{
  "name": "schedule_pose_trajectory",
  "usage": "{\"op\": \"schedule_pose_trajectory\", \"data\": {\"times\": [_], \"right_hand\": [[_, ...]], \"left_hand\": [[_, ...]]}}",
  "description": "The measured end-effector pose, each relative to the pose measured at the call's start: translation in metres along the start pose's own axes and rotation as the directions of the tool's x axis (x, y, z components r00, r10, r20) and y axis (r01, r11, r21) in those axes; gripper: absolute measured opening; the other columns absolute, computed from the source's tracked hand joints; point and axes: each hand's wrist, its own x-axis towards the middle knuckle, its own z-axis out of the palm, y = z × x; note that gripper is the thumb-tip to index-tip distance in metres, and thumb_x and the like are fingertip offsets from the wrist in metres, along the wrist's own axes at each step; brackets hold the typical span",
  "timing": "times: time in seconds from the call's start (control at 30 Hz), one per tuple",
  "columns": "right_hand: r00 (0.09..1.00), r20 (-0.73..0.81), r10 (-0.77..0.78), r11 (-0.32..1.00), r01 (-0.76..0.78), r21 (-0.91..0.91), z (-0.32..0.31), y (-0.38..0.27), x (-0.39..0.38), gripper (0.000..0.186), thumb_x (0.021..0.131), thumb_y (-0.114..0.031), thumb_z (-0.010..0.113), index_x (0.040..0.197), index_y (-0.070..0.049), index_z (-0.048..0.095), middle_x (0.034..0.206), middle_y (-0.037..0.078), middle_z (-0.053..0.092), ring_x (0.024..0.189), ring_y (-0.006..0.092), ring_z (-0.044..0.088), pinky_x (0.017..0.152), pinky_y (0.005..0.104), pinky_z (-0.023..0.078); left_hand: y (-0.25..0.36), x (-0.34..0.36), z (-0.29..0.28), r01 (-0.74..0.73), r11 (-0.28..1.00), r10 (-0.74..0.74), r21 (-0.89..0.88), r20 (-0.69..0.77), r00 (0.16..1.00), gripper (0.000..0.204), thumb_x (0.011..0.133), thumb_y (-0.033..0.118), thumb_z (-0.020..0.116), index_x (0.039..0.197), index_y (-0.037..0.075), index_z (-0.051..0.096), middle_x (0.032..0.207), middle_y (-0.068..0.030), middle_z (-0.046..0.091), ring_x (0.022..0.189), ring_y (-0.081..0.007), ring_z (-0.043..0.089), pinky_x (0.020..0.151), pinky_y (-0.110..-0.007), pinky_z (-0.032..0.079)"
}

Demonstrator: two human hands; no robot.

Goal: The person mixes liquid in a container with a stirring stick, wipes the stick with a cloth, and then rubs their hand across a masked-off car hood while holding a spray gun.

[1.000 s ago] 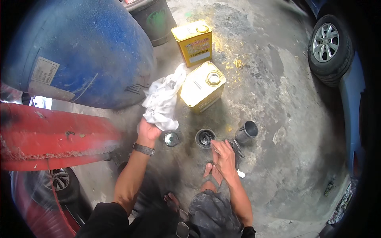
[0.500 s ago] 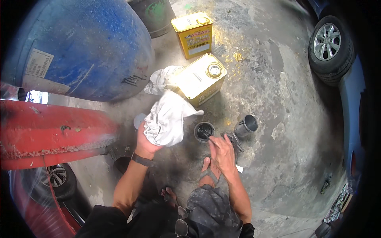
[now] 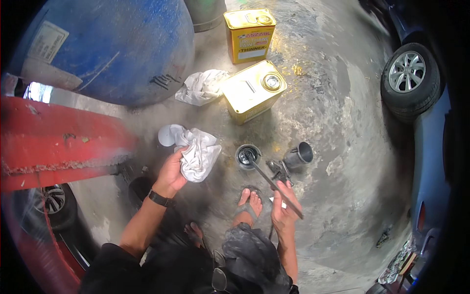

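My left hand [image 3: 171,172] is closed on a crumpled white rag [image 3: 201,156], which hangs over the floor beside a round pale lid [image 3: 166,135]. In my right hand [image 3: 285,208] is a long dark stirring stick [image 3: 276,188], pinched between thumb and fingers. The stick's far end reaches into a small open cup [image 3: 248,166] of black liquid that looks like paint. Just past my right fingertips lies a dark spray gun [image 3: 280,171] with an open dark cup [image 3: 299,154] on it.
Two gold thinner cans, a nearer one [image 3: 249,93] and a farther one [image 3: 249,39], stand beyond the paint cup. Another white rag [image 3: 200,87] lies beside the nearer can. A blue drum [image 3: 132,54], a red panel [image 3: 63,139] and a car wheel [image 3: 409,73] flank the workspace.
My left hand has drawn back with the rag, moving away from the nearer can. My right hand has pulled back toward me, and more of the stick shows. The whole view has shifted slightly.
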Motion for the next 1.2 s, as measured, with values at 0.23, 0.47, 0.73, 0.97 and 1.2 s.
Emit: {"op": "schedule_pose_trajectory", "data": {"times": [0.23, 0.47, 0.73, 0.97, 1.2], "right_hand": [[0.853, -0.203, 0.481, 0.798, -0.330, 0.505, -0.004, -0.001, -0.024, 0.030, 0.102, -0.003, 0.054, 0.130, 0.007, 0.051, 0.110, 0.025, 0.068, 0.092, 0.0319, 0.074, 0.090, 0.0384, 0.058], [0.832, -0.201, 0.516, 0.780, -0.360, 0.512, 0.006, 0.019, -0.034, 0.031, 0.102, -0.003, 0.052, 0.130, 0.005, 0.046, 0.106, 0.026, 0.068, 0.089, 0.0334, 0.074, 0.084, 0.0415, 0.062], [0.682, -0.102, 0.724, 0.404, -0.300, 0.864, 0.009, 0.018, -0.023, 0.032, 0.101, -0.009, 0.050, 0.131, 0.002, 0.042, 0.103, 0.027, 0.068, 0.088, 0.0361, 0.074, 0.081, 0.0426, 0.064], [0.739, 0.055, 0.671, 0.212, -0.263, 0.941, 0.026, -0.009, -0.007, 0.030, 0.099, -0.009, 0.052, 0.127, -0.004, 0.043, 0.108, 0.028, 0.067, 0.094, 0.0370, 0.073, 0.087, 0.0453, 0.062], [0.810, 0.181, 0.558, 0.104, -0.285, 0.953, 0.058, -0.024, 0.005, 0.031, 0.100, -0.012, 0.053, 0.128, -0.006, 0.040, 0.115, 0.026, 0.066, 0.100, 0.0351, 0.072, 0.092, 0.0457, 0.059]], "left_hand": [[-0.026, -0.023, 0.017, -0.078, 0.997, 0.078, 0.018, -0.051, 0.996, 0.038, 0.101, 0.012, 0.056, 0.137, 0.000, 0.054, 0.132, -0.0127, 0.065, 0.119, -0.0247, 0.065, 0.105, -0.042, 0.052], [-0.031, -0.030, 0.039, 0.038, 0.995, -0.040, -0.089, -0.023, 0.999, 0.044, 0.101, 0.019, 0.052, 0.141, 0.000, 0.051, 0.137, -0.0131, 0.063, 0.124, -0.0283, 0.062, 0.109, -0.045, 0.048], [-0.030, -0.027, 0.044, 0.107, 0.950, -0.063, -0.295, 0.154, 0.986, 0.057, 0.099, 0.032, 0.038, 0.144, -0.003, 0.048, 0.145, -0.0183, 0.056, 0.135, -0.0337, 0.054, 0.117, -0.051, 0.037], [-0.051, -0.022, 0.051, 0.212, 0.901, -0.149, -0.379, 0.189, 0.971, 0.055, 0.093, 0.022, 0.045, 0.142, -0.003, 0.049, 0.144, -0.0198, 0.057, 0.135, -0.0358, 0.052, 0.120, -0.051, 0.034], [-0.060, -0.037, 0.089, -0.128, 0.991, 0.113, 0.047, 0.245, 0.963, 0.051, 0.091, -0.004, 0.061, 0.141, -0.001, 0.050, 0.131, -0.0089, 0.064, 0.125, -0.0203, 0.059, 0.112, -0.039, 0.042]]}}
